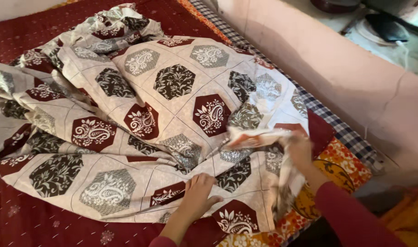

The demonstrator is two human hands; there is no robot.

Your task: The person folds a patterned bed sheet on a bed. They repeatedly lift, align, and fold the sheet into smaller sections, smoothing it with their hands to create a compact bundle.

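Observation:
A large cream sheet (140, 105) printed with maroon, dark and grey hexagon motifs lies crumpled over a maroon quilted bed cover (40, 224). My left hand (197, 194) rests flat on the sheet near the front edge, fingers curled on the fabric. Over to the right, my right hand (298, 148) grips a lifted corner of the sheet, which is blurred and hangs down below the hand. Both arms wear maroon sleeves.
A pink low wall (337, 68) runs along the right of the bed. A checked blue-and-white cloth (341, 128) and an orange floral cover (346, 164) show at the bed's right edge. Dark objects sit on the ledge (383, 27) beyond the wall.

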